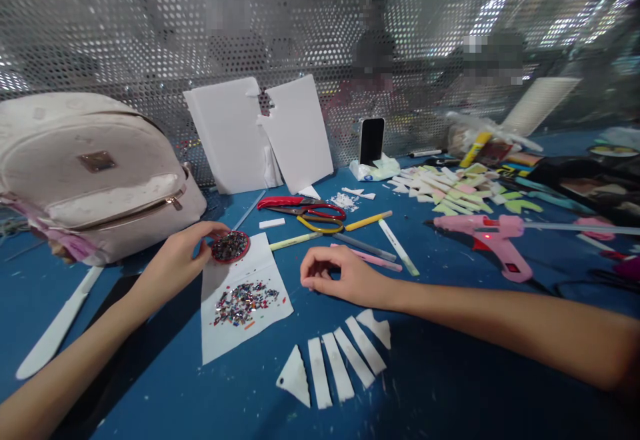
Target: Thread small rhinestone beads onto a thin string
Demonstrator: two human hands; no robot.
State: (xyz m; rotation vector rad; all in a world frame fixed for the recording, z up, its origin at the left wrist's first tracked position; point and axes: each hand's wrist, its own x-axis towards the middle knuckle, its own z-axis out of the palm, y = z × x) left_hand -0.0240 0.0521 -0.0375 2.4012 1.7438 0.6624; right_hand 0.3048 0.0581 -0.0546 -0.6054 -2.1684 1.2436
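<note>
My left hand (175, 258) grips the edge of a small round red-rimmed dish (231, 247) filled with dark, shiny bits, thumb and fingers at its left rim. The dish sits over the top of a white paper sheet (215, 343). On that sheet lies a loose pile of multicoloured bits (245, 303). My right hand (353, 277) rests on the blue table with its fingers curled in, and nothing shows in it. Below it, white foam pieces (340, 367) lie in a row shaped like a fish: a pointed head with a small hole, several strips and a tail.
Red-handled pliers (285, 203), yellow-handled scissors (323, 223) and several markers (399, 248) lie ahead. A pink glue gun (483, 237) with a lit light is at right, near heaped foam cut-outs (450, 187). A backpack (100, 180), white boards (230, 133) and a phone (371, 141) stand behind.
</note>
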